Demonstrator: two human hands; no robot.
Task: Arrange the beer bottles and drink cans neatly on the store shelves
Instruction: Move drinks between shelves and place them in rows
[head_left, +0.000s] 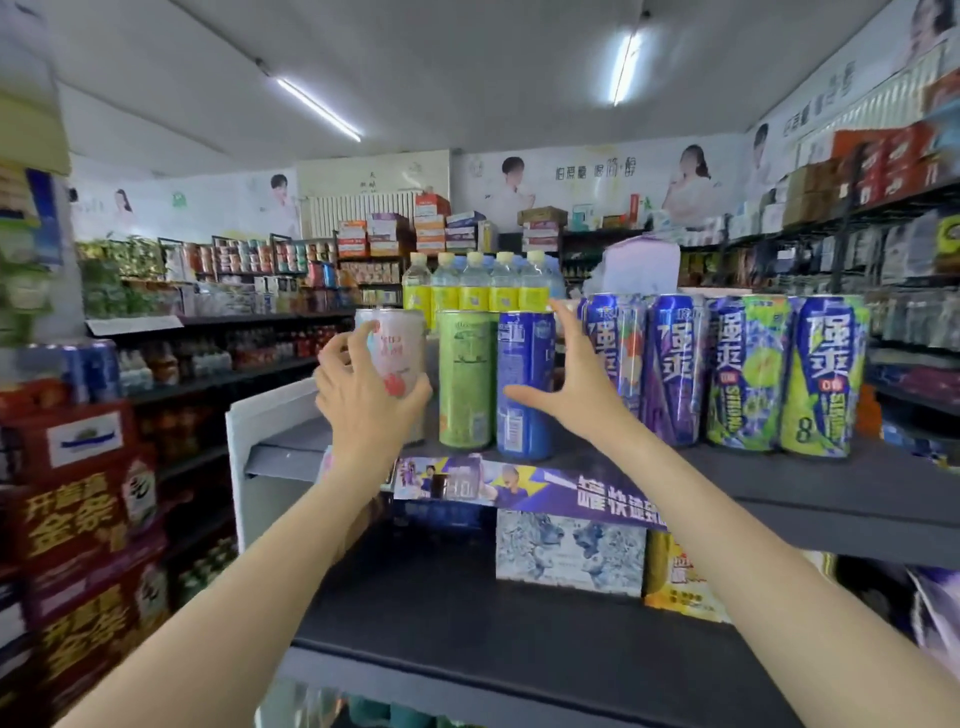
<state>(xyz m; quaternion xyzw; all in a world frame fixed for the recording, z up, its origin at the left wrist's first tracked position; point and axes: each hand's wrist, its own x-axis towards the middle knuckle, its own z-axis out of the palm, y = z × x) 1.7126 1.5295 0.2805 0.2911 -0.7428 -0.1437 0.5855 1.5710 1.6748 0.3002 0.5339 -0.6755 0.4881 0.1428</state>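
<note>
My left hand grips a tall pink-and-white can at the left end of the top shelf. Right of it stand a green can and a blue can, side by side. My right hand is spread wide with straight fingers just right of the blue can, thumb at its lower front; whether it touches is unclear. Further right stands a row of tall cans: a blue one, a purple one and two lime-and-blue ones. Yellow-labelled bottles stand behind.
The lower shelf carries a grey printed carton and a yellow box. A purple banner runs along the top shelf's front edge. Red stacked cartons stand at the left. More store shelving lies behind and to the right.
</note>
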